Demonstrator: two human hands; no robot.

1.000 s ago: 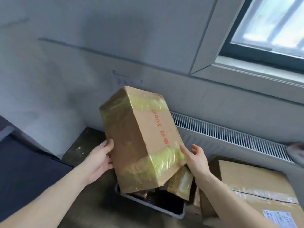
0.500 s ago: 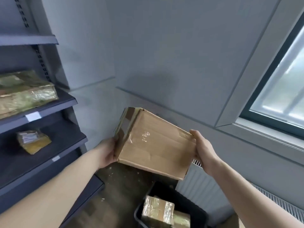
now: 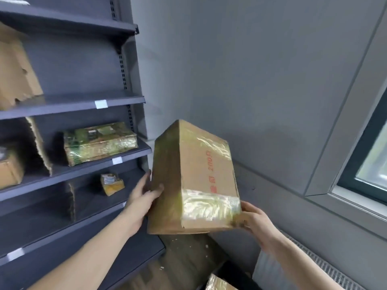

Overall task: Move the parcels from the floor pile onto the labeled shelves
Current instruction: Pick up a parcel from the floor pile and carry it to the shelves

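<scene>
A brown cardboard parcel (image 3: 194, 181) with shiny tape bands and red print is held upright in the air, just right of the dark shelf unit (image 3: 88, 101). My left hand (image 3: 144, 195) presses its left face, thumb wrapped over the near edge. My right hand (image 3: 254, 220) grips the lower right corner from underneath. White label tags (image 3: 101, 104) sit on the shelf edges.
The shelves hold a tape-wrapped flat parcel (image 3: 98, 143), a small yellow packet (image 3: 112, 184), cardboard boxes (image 3: 16, 72) at far left and cardboard dividers (image 3: 39, 143). Another wrapped parcel (image 3: 217, 283) lies in a dark bin below. A radiator grille (image 3: 310, 266) and window (image 3: 368, 160) are on the right.
The view swung left toward the shelves. The parcel was turned in my hands, from its plain face to standing upright with the red print showing, and came closer to the shelf unit.
</scene>
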